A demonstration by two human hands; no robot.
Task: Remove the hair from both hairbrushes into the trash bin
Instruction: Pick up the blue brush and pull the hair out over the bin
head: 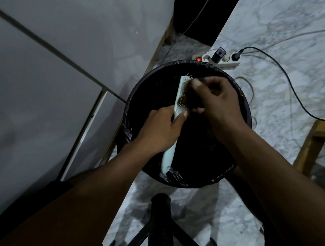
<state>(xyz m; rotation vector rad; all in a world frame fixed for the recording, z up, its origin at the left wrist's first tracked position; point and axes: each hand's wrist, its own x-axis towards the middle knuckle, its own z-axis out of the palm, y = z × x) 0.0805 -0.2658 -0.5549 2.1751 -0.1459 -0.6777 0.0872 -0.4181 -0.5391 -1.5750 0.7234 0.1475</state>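
Power strip (217, 59) with plugs on marble floor (271, 43); black cable (288, 79); wooden leg (312, 146).

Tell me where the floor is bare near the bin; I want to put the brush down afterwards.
Bare marble floor lies right of the trash bin, short of the wooden leg. Behind the bin it is crowded: power strip and cables.

Two hands are being counted, a left hand (160, 131) and a right hand (216, 100). One pale hairbrush (176, 123) is being seen over one black-lined trash bin (239, 110). One white power strip (223, 59) is being seen, with two dark plugs in it.
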